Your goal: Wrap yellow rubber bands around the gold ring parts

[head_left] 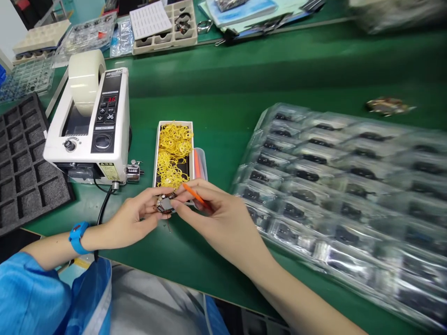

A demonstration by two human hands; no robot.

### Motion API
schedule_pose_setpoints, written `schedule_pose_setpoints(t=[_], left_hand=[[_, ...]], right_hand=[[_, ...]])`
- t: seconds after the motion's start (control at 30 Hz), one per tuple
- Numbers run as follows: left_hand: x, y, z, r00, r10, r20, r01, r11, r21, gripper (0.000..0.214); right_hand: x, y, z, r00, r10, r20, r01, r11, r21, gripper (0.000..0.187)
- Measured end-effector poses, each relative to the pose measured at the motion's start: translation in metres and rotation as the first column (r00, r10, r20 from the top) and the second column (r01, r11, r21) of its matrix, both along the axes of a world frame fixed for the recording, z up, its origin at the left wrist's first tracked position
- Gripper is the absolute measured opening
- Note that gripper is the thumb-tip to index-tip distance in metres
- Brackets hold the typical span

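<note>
My left hand (134, 216) pinches a small round electronic part (165, 204) by its edge, just in front of a white box. Against the same part my right hand (209, 204) presses its thumb and fingertips, while an orange stick-like tool (196, 195) lies gripped among its fingers. The tool's far end is hidden in the palm. Thin wire seems to hang below the part. Right behind my fingers, the white box (157, 153) holds a heap of yellow ring-shaped pieces (174, 149).
A white tape dispenser (120, 107) stands at the left, beside a black foam tray (21, 158). Clear plastic trays of dark parts (307, 174) fill the right side. A loose part (388, 106) lies behind them. Papers and a beige tray (190, 35) sit at the back.
</note>
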State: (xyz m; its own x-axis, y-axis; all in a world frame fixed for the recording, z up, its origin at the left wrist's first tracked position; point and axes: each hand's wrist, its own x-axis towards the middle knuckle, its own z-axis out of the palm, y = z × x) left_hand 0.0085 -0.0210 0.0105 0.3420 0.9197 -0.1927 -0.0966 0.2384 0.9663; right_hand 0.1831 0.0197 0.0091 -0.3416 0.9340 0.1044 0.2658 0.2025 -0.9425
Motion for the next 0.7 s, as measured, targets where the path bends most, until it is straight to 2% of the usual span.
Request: schedule_pose_setpoints(t=[0.43, 0.57, 0.7], left_hand=[[0.002, 0.001, 0.000, 0.999, 0.007, -0.046, -0.005, 0.999, 0.042, 0.040], [0.006, 0.002, 0.000, 0.992, 0.083, -0.091, -0.084, 0.997, 0.002, 0.030], [0.010, 0.005, 0.002, 0.980, 0.199, -0.029, -0.201, 0.976, -0.081, 0.029]], right_hand=[[-0.003, -0.003, -0.003, 0.992, -0.040, 0.121, 0.027, 0.994, 0.109, 0.013], [-0.006, -0.005, -0.005, 0.985, -0.060, 0.159, 0.029, 0.981, 0.191, 0.011], [-0.008, -0.011, -0.008, 0.981, -0.112, 0.159, 0.059, 0.950, 0.307, 0.009]])
